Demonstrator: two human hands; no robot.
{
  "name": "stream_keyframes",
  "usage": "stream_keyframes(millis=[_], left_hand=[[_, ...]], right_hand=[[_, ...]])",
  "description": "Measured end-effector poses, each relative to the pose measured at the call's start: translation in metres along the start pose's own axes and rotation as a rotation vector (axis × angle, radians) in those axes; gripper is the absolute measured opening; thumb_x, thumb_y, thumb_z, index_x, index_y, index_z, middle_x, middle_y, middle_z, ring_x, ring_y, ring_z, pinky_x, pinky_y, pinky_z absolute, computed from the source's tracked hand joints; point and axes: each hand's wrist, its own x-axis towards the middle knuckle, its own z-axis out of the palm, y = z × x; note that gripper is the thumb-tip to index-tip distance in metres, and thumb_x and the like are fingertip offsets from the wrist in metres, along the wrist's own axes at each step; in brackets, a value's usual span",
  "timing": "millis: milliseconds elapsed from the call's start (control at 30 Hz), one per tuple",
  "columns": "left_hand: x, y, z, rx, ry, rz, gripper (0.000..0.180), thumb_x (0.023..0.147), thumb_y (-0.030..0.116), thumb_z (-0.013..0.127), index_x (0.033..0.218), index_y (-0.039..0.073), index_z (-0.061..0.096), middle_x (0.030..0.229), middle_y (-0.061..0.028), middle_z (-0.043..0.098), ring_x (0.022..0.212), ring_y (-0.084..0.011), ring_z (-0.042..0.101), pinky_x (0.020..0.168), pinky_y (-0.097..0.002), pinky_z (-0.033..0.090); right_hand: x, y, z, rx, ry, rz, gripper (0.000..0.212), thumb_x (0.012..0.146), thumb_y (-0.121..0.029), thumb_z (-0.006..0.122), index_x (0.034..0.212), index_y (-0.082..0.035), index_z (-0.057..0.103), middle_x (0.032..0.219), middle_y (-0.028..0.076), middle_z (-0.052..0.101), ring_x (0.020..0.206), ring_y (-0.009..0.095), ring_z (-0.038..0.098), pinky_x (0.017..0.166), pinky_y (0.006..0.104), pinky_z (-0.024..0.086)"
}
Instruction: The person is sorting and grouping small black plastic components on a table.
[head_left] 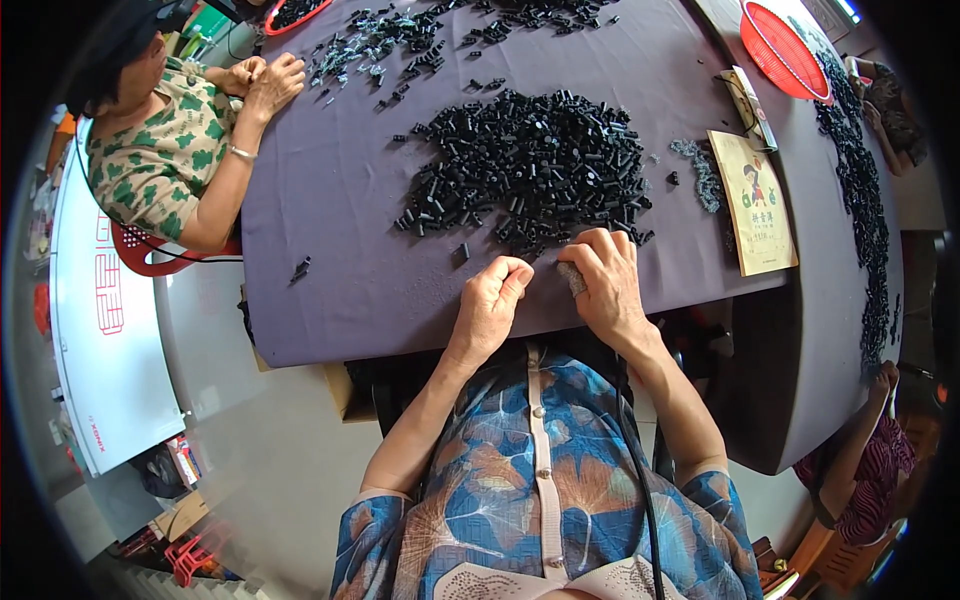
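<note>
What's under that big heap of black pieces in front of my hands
Grey-purple cloth shows around the heap of black pieces. Whatever lies under its middle can't be seen, because the pieces cover it.

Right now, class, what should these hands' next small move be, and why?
Perhaps bring the left hand toward the right hand: both are curled, a gap lies between them, and the pile of black pieces sits just beyond. Any held piece is hidden.
</note>
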Motion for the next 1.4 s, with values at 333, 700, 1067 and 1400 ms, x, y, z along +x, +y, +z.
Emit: stream_keyframes(millis=[333, 700, 1067, 1400], left_hand=[[0.001, -0.002, 0.000, -0.004, -0.024, 0.006, 0.022, 0.098, 0.022, 0.055, 0.092, 0.002, 0.059, 0.061, -0.0025, 0.053, 0.057, -0.0082, 0.050, 0.052, -0.0256, 0.042], [0.000, 0.003, -0.001, -0.030, -0.034, -0.003, 0.021, 0.098, 0.022, 0.056, 0.093, 0.002, 0.059, 0.061, -0.0013, 0.051, 0.057, -0.0076, 0.048, 0.052, -0.0247, 0.041], [0.000, 0.006, 0.000, 0.001, -0.032, -0.011, 0.019, 0.098, 0.020, 0.057, 0.092, 0.002, 0.059, 0.062, -0.0015, 0.053, 0.057, -0.0076, 0.050, 0.052, -0.0248, 0.042], [0.001, 0.000, 0.003, -0.026, -0.019, 0.047, 0.017, 0.098, 0.022, 0.058, 0.095, 0.006, 0.060, 0.065, 0.0043, 0.051, 0.055, -0.0018, 0.040, 0.048, -0.0185, 0.033]], right_hand=[[0.010, 0.011, -0.005, -0.050, 0.040, 0.000, 0.033, 0.064, 0.001, 0.064, 0.094, -0.012, 0.063, 0.098, 0.005, 0.055, 0.094, 0.029, 0.049, 0.081, 0.0396, 0.038], [0.020, 0.007, -0.001, -0.094, -0.070, 0.074, 0.024, 0.069, -0.006, 0.067, 0.093, -0.010, 0.065, 0.093, 0.006, 0.057, 0.092, 0.028, 0.049, 0.082, 0.0390, 0.039], [0.030, 0.020, -0.014, -0.110, -0.211, -0.010, 0.015, 0.078, -0.002, 0.055, 0.090, -0.009, 0.062, 0.085, 0.010, 0.056, 0.083, 0.028, 0.060, 0.071, 0.0393, 0.047], [0.025, 0.016, 0.000, -0.329, -0.178, -0.108, 0.009, 0.079, -0.009, 0.055, 0.087, -0.005, 0.053, 0.087, 0.010, 0.052, 0.084, 0.025, 0.055, 0.072, 0.0361, 0.047]])
